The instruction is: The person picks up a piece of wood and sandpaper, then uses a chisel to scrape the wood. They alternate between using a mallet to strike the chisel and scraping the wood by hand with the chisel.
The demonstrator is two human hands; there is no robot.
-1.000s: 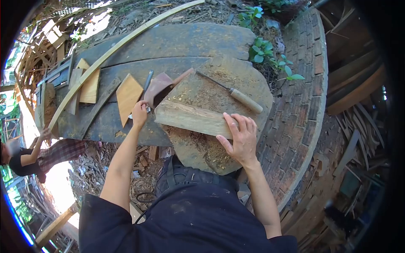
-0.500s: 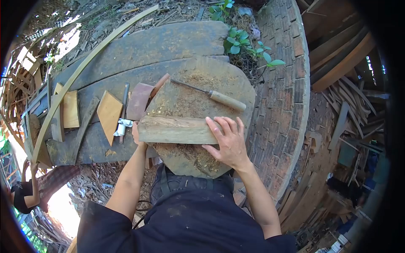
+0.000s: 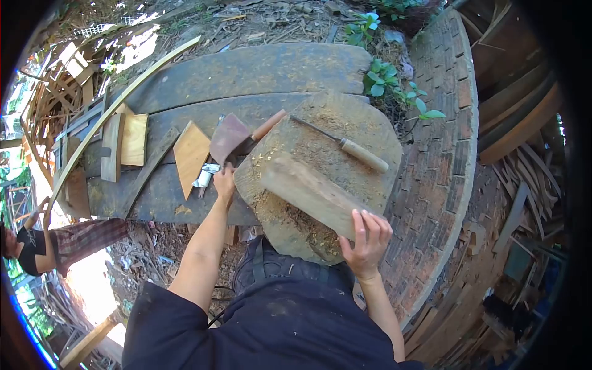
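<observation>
My right hand [image 3: 368,240] grips the near right end of a thick wooden piece [image 3: 314,196], which lies slanted over a round chopping block [image 3: 253,179], its far left end blurred. My left hand [image 3: 225,183] is off the wood, fingers closed at the lower corner of a broad reddish blade [image 3: 229,140] with a brown handle [image 3: 269,124]. Beside these fingers are a crumpled white tube [image 3: 205,176] and a thin rod. A chisel [image 3: 364,154] with a wooden handle lies on the block, among shavings.
A weathered plank bench [image 3: 246,71] bears a pointed board [image 3: 192,157], small boards [image 3: 134,139] and a long curved strip [image 3: 117,102]. A low brick wall [image 3: 435,160] runs at the right. Another person [image 3: 36,250] stands at the far left, holding the strip.
My left hand has let go of the wooden piece and moved to the blade, which is now turned. The wood has swung from level to slanted, its right end nearer me. The view has shifted.
</observation>
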